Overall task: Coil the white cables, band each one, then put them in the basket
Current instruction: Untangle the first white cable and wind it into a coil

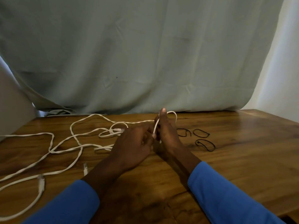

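White cables (64, 143) lie tangled and uncoiled over the left half of the wooden table (242, 151). One white cable (173, 114) loops up over my right hand (166, 135), which stands upright with the thumb raised and holds that loop. My left hand (134, 147) sits just left of it and pinches the same cable near its end. Three black elastic bands (200, 133) lie flat on the table to the right of my hands. Two cable plugs (41, 181) rest near the front left. No basket is in view.
A grey-green cloth (145, 54) hangs behind the table's far edge. Blue sleeves (226, 194) cover both forearms. A white wall (283, 70) shows at the right. The table's right edge runs close to the frame's lower right corner.
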The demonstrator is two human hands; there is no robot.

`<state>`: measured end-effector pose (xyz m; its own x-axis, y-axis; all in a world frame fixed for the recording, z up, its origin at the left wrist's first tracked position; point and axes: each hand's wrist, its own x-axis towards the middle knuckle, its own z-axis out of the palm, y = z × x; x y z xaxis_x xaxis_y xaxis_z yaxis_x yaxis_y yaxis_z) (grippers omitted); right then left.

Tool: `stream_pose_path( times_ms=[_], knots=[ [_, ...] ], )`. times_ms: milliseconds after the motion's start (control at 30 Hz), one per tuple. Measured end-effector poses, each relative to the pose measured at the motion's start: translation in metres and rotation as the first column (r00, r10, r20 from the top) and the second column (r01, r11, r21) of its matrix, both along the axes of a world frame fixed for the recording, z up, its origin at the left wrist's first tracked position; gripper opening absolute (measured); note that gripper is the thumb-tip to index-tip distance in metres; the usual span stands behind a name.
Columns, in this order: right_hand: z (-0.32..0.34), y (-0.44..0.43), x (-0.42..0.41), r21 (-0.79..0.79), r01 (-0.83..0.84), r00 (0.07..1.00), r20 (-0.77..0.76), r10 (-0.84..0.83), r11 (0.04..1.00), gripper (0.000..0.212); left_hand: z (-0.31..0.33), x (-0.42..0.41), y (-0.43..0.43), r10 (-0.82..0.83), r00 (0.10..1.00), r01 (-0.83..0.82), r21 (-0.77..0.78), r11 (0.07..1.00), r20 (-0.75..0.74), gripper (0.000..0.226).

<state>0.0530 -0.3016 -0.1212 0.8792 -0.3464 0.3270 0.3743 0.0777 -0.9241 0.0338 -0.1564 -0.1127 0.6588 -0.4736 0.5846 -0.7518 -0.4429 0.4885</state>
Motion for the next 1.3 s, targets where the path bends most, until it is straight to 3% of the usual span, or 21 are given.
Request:
stream_pose_path(
  times_ms=[100, 300, 367, 433, 500, 567, 667, 733, 867, 967, 1033, 1133, 1300],
  knots=[
    [-0.002, 0.004, -0.003, -0.039, -0.033, 0.998, -0.049, 0.031, 0.999, 0.055, -0.001, -0.007, -0.001, -0.088, 0.982, 0.075, -0.086, 0.993, -0.166, 0.010],
    [-0.006, 0.016, -0.007, -0.188, -0.120, 0.993, -0.018, 0.119, 0.975, 0.046, -0.003, -0.016, -0.014, -0.122, 0.829, -0.079, -0.331, 0.940, -0.545, 0.018],
    [-0.006, 0.018, -0.010, -0.219, -0.137, 0.990, -0.057, 0.128, 0.966, 0.048, 0.000, -0.014, -0.012, -0.132, 0.792, -0.082, -0.318, 0.945, -0.597, 0.024],
    [-0.004, 0.016, -0.012, -0.319, -0.088, 0.995, -0.066, 0.071, 0.944, 0.053, 0.001, -0.005, -0.004, -0.027, 0.881, -0.072, -0.191, 0.979, -0.473, 0.028],
    [-0.006, 0.011, -0.012, -0.606, 0.011, 0.999, -0.032, -0.038, 0.795, 0.056, 0.004, 0.008, 0.008, 0.171, 0.970, -0.201, -0.174, 0.964, -0.171, 0.026],
    [-0.004, 0.010, -0.016, -0.883, 0.074, 0.991, 0.013, -0.134, 0.464, 0.050, 0.009, 0.016, 0.017, 0.267, 0.963, -0.246, -0.325, 0.913, 0.021, 0.029],
    [-0.003, 0.017, -0.018, -0.992, 0.066, 0.992, 0.054, -0.113, 0.107, 0.031, 0.014, 0.015, 0.014, 0.207, 0.964, -0.136, -0.360, 0.923, 0.167, 0.032],
    [-0.004, 0.025, -0.019, -0.995, 0.102, 0.994, 0.103, -0.045, -0.017, 0.025, 0.013, 0.016, 0.010, 0.220, 0.938, -0.125, -0.328, 0.936, 0.269, 0.023],
    [-0.006, 0.030, -0.020, -0.972, 0.234, 0.970, 0.234, 0.061, 0.007, 0.038, 0.017, 0.032, 0.023, 0.325, 0.921, -0.209, -0.434, 0.877, 0.215, 0.027],
    [-0.007, 0.032, -0.021, -0.977, 0.212, 0.974, 0.210, 0.082, -0.018, 0.040, 0.020, 0.030, 0.034, 0.142, 0.968, -0.062, -0.353, 0.934, 0.206, 0.032],
    [-0.009, 0.032, -0.022, -0.987, 0.161, 0.983, 0.160, 0.085, 0.005, 0.037, 0.020, 0.028, 0.034, 0.080, 0.956, -0.010, -0.242, 0.970, 0.281, 0.029],
    [-0.011, 0.032, -0.022, -0.986, 0.165, 0.984, 0.167, 0.063, 0.032, 0.040, 0.019, 0.039, 0.033, 0.198, 0.943, -0.115, -0.294, 0.949, 0.268, 0.031],
    [-0.006, 0.031, -0.025, -0.976, 0.189, 0.980, 0.195, 0.046, 0.109, 0.042, 0.014, 0.054, 0.037, 0.380, 0.925, -0.346, -0.412, 0.843, 0.002, 0.034]
  ],
)
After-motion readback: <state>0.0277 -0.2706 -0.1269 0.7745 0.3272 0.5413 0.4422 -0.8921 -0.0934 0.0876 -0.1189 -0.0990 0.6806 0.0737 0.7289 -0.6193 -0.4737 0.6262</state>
